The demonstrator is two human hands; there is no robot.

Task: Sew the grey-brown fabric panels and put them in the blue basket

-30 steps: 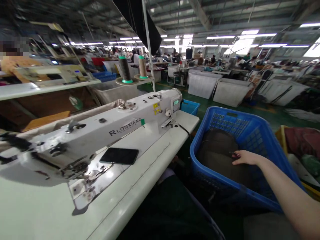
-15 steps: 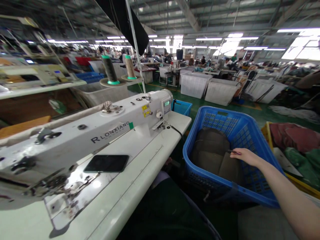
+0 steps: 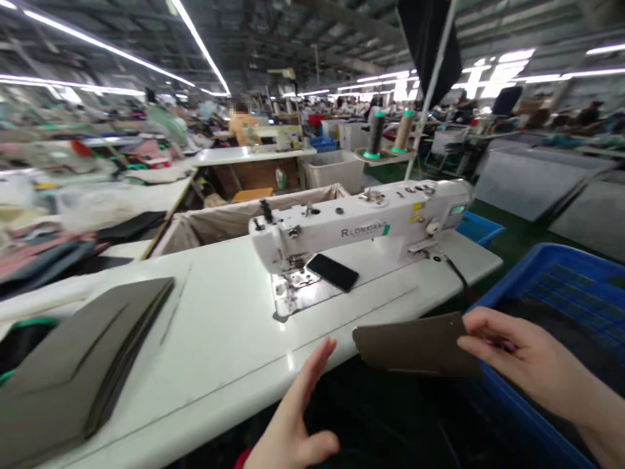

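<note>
Head camera shows the right hand (image 3: 534, 365) pinching a brown panel (image 3: 415, 345), none yet under the sewing machine (image 3: 317, 233), the left hand (image 3: 295, 413) spread empty.

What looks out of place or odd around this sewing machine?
The phone does: it lies at a slant under the arm of the sewing machine, close to the needle area, where it could get in the way of material. I see no spill or clear damage.
</note>
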